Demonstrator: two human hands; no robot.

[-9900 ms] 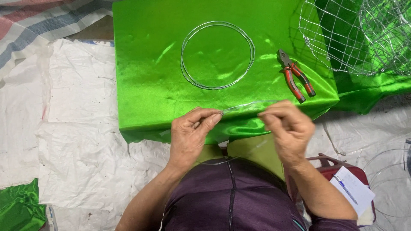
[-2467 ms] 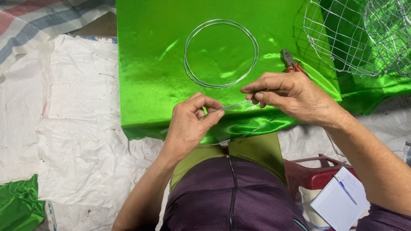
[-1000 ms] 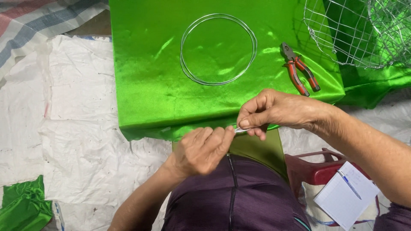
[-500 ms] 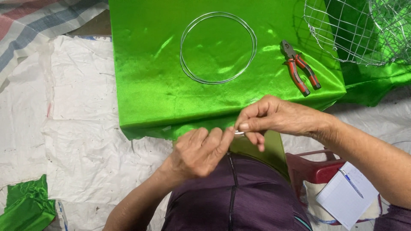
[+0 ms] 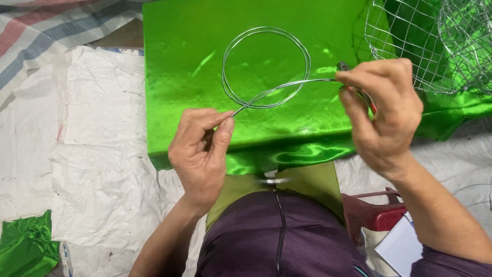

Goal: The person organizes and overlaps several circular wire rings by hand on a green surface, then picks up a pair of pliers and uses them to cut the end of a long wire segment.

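A thin steel wire [image 5: 284, 87] is now stretched taut between the hands, which were close together a moment ago — left hand [image 5: 202, 149] and right hand [image 5: 382, 110] each pinched shut on an end. It is held above a wire ring [image 5: 266, 66] on the green satin-covered table [image 5: 179, 61] — a straightening pull, apparently.

A wire ring [image 5: 266, 66] lies on the cloth-covered bench [image 5: 179, 61]. A wire basket [image 5: 430, 41] sits to its right. A stretched wire [image 5: 284, 87] spans above the ring, between left hand [image 5: 200, 154] and right hand [image 5: 382, 113].
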